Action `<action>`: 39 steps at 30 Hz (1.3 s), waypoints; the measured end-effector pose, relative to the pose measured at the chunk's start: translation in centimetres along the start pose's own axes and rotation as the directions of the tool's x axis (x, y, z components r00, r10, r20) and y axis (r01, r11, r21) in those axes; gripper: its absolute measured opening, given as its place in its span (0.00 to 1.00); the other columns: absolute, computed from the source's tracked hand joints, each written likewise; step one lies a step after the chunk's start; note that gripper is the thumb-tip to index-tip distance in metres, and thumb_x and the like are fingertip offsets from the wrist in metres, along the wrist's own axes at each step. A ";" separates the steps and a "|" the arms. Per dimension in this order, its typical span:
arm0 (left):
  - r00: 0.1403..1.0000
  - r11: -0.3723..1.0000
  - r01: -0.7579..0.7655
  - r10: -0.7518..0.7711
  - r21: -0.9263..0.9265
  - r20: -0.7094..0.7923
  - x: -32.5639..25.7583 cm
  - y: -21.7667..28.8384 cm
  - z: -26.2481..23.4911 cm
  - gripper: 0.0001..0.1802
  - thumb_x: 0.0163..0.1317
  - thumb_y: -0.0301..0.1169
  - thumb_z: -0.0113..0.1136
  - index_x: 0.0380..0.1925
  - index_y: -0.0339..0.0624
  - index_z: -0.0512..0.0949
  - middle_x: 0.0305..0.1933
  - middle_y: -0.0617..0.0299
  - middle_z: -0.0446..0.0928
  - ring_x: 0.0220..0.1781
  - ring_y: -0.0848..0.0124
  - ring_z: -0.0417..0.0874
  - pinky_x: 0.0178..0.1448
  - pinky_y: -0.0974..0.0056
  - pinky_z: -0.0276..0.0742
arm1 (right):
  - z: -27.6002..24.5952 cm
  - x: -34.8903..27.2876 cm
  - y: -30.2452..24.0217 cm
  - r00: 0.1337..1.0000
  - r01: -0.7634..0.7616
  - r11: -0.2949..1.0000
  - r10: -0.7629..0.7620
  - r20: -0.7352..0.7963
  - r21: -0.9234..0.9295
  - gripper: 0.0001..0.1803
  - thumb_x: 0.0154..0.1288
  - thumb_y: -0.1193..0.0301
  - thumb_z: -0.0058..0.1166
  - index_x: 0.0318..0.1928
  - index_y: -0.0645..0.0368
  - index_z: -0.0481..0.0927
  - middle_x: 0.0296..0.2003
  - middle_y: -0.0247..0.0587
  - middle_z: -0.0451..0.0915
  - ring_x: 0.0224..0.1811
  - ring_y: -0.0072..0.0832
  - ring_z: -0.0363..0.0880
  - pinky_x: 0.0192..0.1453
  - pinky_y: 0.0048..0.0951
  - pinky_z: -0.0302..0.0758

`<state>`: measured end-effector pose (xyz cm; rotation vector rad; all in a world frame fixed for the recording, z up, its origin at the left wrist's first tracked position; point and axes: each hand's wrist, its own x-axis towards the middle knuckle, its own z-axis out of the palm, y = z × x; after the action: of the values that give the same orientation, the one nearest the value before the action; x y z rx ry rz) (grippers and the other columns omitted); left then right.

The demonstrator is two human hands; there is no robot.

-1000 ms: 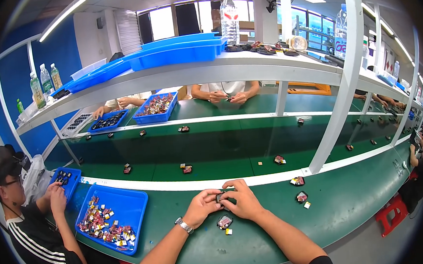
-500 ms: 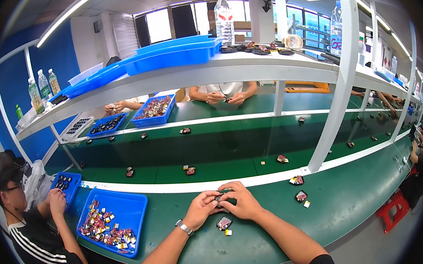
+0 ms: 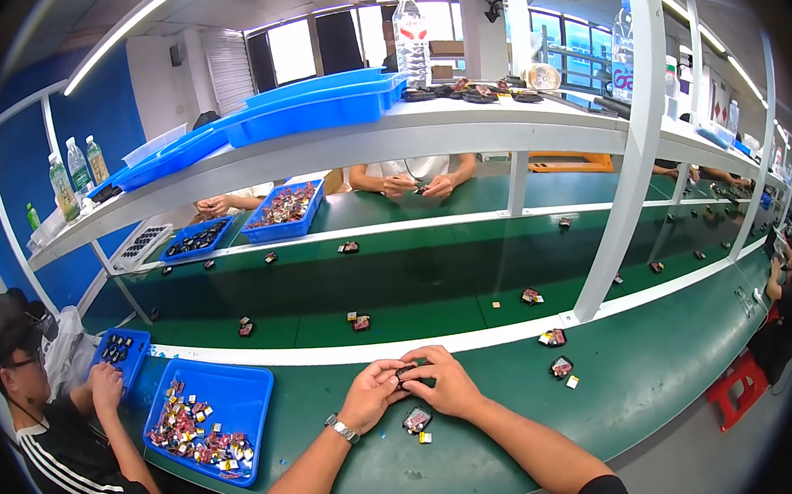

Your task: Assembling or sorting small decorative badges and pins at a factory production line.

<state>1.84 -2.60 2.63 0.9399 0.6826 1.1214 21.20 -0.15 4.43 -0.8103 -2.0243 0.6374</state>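
My left hand, with a metal watch on its wrist, and my right hand meet over the green worktop. Between their fingertips they grip a small black casing, mostly covered by the fingers. Just below the hands lies another small black casing with a reddish circuit board; a small white and yellow piece rests against its lower edge. To the right lie two similar casings, an upper one and a lower one, the lower with a white and yellow piece beside it.
Left of my arm stands a blue tray of red boards with white and yellow pieces. A co-worker sits beyond it, near a smaller blue tray of black parts. Ahead, a green conveyor carries scattered casings beneath a white shelf.
My fingers have shifted slightly around the casing, and more of its black edge shows. The view has moved a little. The co-worker's hands at the left have come down a bit.
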 end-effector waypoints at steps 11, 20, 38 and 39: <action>0.996 0.996 -0.084 0.083 -0.028 -0.026 0.0 -0.3 0.1 0.13 0.71 0.24 0.53 0.53 0.37 0.69 0.58 0.51 0.76 0.60 0.63 0.79 0.65 0.54 0.77 | 0.7 0.1 0.3 1.000 -0.001 0.996 0.002 -0.013 0.087 0.09 0.58 0.72 0.64 0.40 0.52 0.88 0.56 0.36 0.78 0.61 0.37 0.72 0.65 0.37 0.71; 0.998 0.997 -0.046 0.048 -0.062 0.031 -0.1 -0.1 -0.4 0.13 0.70 0.25 0.55 0.53 0.37 0.70 0.61 0.50 0.75 0.61 0.63 0.78 0.66 0.54 0.77 | 0.3 -0.1 -0.5 0.998 0.029 0.999 -0.027 -0.052 0.042 0.09 0.57 0.73 0.66 0.39 0.52 0.88 0.57 0.37 0.78 0.60 0.37 0.72 0.62 0.36 0.73; 0.992 0.989 -0.116 0.111 -0.094 -0.054 -0.1 0.0 0.4 0.14 0.70 0.24 0.56 0.54 0.37 0.71 0.56 0.52 0.78 0.57 0.63 0.81 0.64 0.53 0.78 | -0.2 0.2 -0.6 0.996 0.071 0.997 -0.071 -0.053 -0.005 0.11 0.58 0.76 0.63 0.44 0.56 0.85 0.58 0.40 0.74 0.62 0.40 0.71 0.63 0.38 0.74; 0.992 0.988 -0.120 0.115 -0.092 -0.054 -0.1 -0.1 0.2 0.14 0.70 0.24 0.56 0.54 0.37 0.71 0.56 0.52 0.78 0.57 0.63 0.81 0.64 0.53 0.78 | -0.2 0.2 -0.8 0.996 0.075 0.997 -0.075 -0.053 -0.005 0.11 0.58 0.76 0.63 0.44 0.56 0.85 0.58 0.40 0.74 0.62 0.40 0.71 0.63 0.38 0.74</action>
<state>1.99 -2.77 2.66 0.8826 0.6138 1.2740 21.00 -0.48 5.16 -0.7418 -1.9984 0.5644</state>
